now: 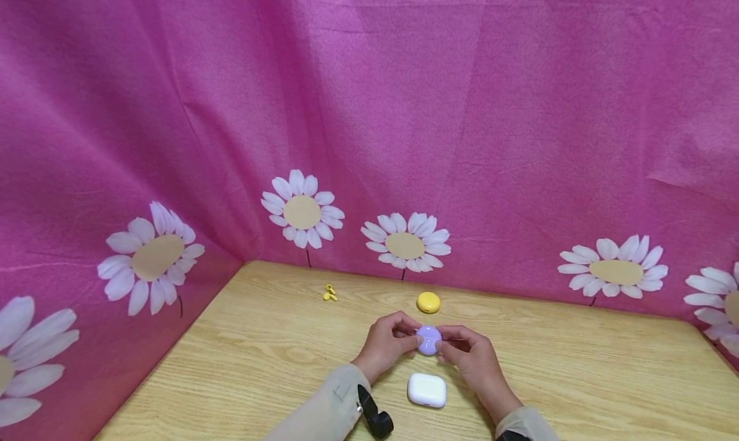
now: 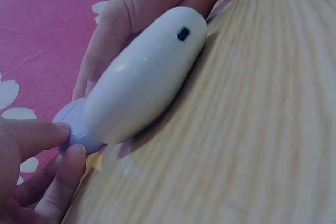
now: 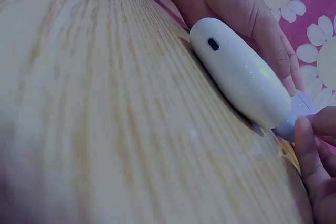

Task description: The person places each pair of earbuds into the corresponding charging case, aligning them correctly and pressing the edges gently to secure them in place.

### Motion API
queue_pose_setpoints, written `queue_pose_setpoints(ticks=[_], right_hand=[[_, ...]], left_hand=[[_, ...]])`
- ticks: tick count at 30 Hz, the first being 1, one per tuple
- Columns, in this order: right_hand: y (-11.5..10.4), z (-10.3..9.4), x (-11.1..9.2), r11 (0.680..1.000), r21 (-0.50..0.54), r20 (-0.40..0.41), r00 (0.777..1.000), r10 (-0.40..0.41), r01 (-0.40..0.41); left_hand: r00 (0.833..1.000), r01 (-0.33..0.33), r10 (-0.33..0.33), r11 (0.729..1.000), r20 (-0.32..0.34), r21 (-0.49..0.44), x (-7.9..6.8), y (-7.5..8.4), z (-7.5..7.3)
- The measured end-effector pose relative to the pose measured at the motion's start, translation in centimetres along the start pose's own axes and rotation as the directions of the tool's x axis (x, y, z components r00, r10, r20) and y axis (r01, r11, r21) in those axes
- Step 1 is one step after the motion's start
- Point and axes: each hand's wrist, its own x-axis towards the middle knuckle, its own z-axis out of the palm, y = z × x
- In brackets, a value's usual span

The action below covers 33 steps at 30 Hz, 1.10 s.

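A round, glossy purple earbud case (image 1: 429, 340) is held between both hands over the middle of the table. On its left side my left hand (image 1: 385, 345) pinches it between thumb and fingers. From the right, my right hand (image 1: 475, 363) pinches the opposite edge. A seam line crosses the case, and the lid looks closed. Just nearer to me lies a white earbud case (image 1: 427, 390), which hides part of the purple case (image 2: 79, 129) in the left wrist view. The white case's port shows in the right wrist view.
Beyond the hands sits a round yellow case (image 1: 428, 302). A few small yellow earbud pieces (image 1: 330, 293) lie at the back left of the wooden table (image 1: 577, 364). A pink curtain (image 1: 404, 107) with white daisies borders the table's back and left.
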Motion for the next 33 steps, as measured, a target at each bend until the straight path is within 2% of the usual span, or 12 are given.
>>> queue_pose_setpoints(ticks=[14, 24, 33], right_hand=[[-0.4, 0.3, 0.0, 1.0, -0.005, -0.033, 0.999, 0.026, -0.027], [-0.4, 0.2, -0.2, 0.999, -0.03, -0.033, 0.999, 0.033, -0.034], [-0.4, 0.4, -0.2, 0.999, 0.038, -0.037, 0.999, 0.036, -0.034]], left_hand=[[0.996, 0.011, -0.007, 0.999, -0.088, 0.047, 0.1, 0.1, 0.5], [0.989, 0.06, -0.049, 0.995, -0.137, 0.08, 0.0, 0.3, 0.8], [0.986, 0.066, -0.052, 0.994, -0.158, 0.089, 0.0, 0.3, 1.0]])
